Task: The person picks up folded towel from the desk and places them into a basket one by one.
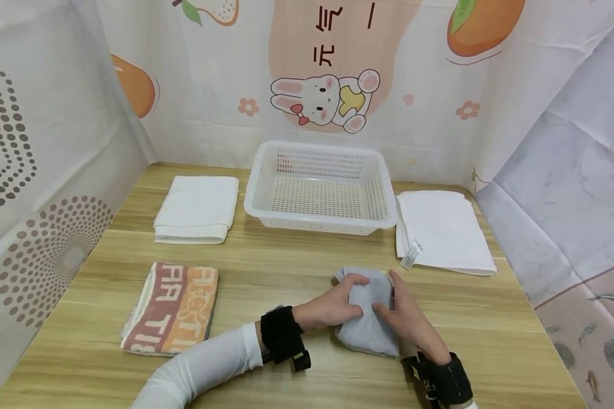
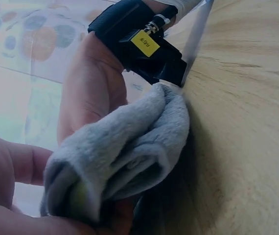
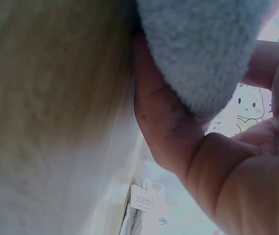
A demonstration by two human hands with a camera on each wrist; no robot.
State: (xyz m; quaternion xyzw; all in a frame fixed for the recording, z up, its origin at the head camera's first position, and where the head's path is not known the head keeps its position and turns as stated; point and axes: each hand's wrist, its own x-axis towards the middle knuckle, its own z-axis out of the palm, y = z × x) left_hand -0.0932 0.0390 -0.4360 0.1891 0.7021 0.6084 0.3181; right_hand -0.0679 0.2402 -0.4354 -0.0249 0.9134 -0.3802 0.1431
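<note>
A folded grey towel (image 1: 369, 318) lies at the front right of the table, gripped from both sides. My left hand (image 1: 332, 305) pinches its left edge, thumb on top. On the opposite edge my right hand (image 1: 406, 312) holds it, thumb on top and fingers along the side. The left wrist view shows the end of the grey towel (image 2: 115, 142) as a stack of soft layers. Up close in the right wrist view, the towel (image 3: 203, 54) sits between the thumb and fingers of the right hand (image 3: 178, 127).
A white plastic basket (image 1: 319, 222) stands at the table's back. To its left lies a folded white towel (image 1: 196, 204), to its right another white towel (image 1: 445, 230) with a tag. A red and orange patterned towel (image 1: 171, 309) is at front left. Printed curtains (image 1: 210, 79) enclose the table.
</note>
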